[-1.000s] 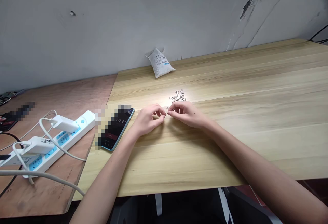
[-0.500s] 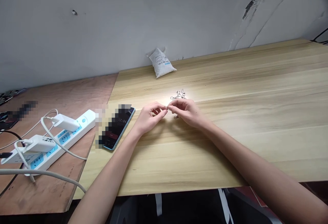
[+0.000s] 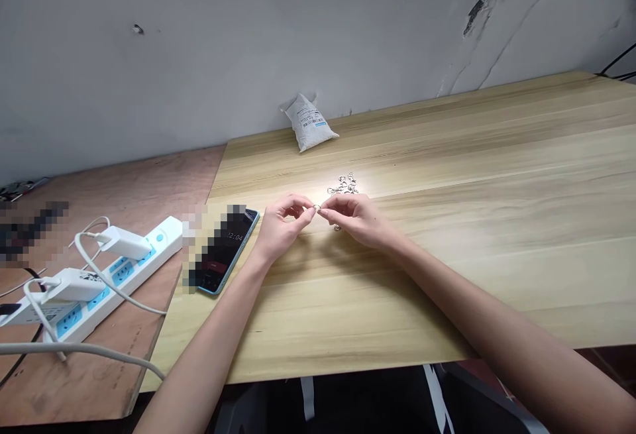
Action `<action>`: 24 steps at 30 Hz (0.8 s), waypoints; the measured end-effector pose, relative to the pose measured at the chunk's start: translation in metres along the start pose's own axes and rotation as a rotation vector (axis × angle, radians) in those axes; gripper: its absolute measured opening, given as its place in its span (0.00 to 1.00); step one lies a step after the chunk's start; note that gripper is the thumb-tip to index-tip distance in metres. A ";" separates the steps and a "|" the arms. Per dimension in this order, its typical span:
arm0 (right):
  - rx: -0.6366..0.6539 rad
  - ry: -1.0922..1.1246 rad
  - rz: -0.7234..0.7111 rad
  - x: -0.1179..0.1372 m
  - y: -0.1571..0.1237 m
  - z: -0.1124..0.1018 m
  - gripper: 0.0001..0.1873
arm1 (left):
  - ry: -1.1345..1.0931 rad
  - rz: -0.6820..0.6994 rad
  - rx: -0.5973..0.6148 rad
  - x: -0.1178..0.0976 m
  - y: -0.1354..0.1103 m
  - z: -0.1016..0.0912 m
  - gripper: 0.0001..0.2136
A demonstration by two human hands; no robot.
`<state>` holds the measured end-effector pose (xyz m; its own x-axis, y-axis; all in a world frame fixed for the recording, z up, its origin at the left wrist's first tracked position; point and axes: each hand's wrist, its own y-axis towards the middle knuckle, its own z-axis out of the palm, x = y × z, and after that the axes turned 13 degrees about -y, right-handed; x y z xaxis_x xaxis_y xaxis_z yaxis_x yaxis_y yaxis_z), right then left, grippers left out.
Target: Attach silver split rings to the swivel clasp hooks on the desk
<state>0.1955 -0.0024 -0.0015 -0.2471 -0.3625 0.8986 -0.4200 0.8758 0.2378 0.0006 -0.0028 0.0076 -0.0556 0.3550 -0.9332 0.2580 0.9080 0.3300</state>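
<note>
Between my fingertips, above the pale wooden table, is a small metal ring (image 3: 317,207); its finer shape is too small to make out. My left hand (image 3: 283,225) pinches it from the left with thumb and forefinger. From the other side my right hand (image 3: 360,218) grips it in the same kind of pinch. Just beyond my right hand lies a loose cluster of small metal clasps with rings (image 3: 342,185), partly hidden by that hand. One more small metal piece (image 3: 337,227) shows below my right fingertips.
A phone (image 3: 226,252) with a lit screen lies left of my left hand. Further left, a white power strip (image 3: 122,275) with plugged-in chargers and cables rests on a reddish board (image 3: 163,175). Against the wall leans a white labelled packet (image 3: 312,124).
My hands have drawn slightly apart, and the ring now shows more openly between the fingertips. The whole view has shifted a little; the cluster lies as before.
</note>
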 end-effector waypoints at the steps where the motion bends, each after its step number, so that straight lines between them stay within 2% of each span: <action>1: 0.008 -0.003 -0.004 0.000 0.000 0.000 0.17 | 0.005 0.001 0.001 -0.001 0.000 0.000 0.05; 6: 0.060 -0.010 0.002 0.001 -0.001 0.001 0.17 | 0.087 0.042 0.044 -0.006 0.000 -0.002 0.04; 11: 0.108 -0.037 0.045 -0.003 0.000 -0.002 0.14 | 0.373 0.043 0.201 -0.005 -0.003 -0.005 0.03; 13: 0.088 -0.058 0.079 -0.004 0.000 -0.002 0.13 | 0.490 0.044 0.259 -0.002 -0.004 -0.005 0.03; 16: 0.017 -0.123 0.003 -0.006 0.000 0.001 0.11 | 0.607 0.080 0.310 -0.001 -0.004 -0.004 0.04; 20: -0.075 -0.167 -0.091 -0.010 0.001 0.005 0.10 | 0.721 0.134 0.334 -0.004 -0.004 -0.002 0.04; 24: -0.070 -0.197 -0.084 -0.013 0.002 0.005 0.10 | 0.796 0.178 0.335 -0.005 -0.005 -0.002 0.04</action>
<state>0.1935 0.0024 -0.0146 -0.3824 -0.4845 0.7868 -0.3863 0.8573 0.3402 -0.0021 -0.0085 0.0110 -0.6114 0.6477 -0.4546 0.5888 0.7562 0.2855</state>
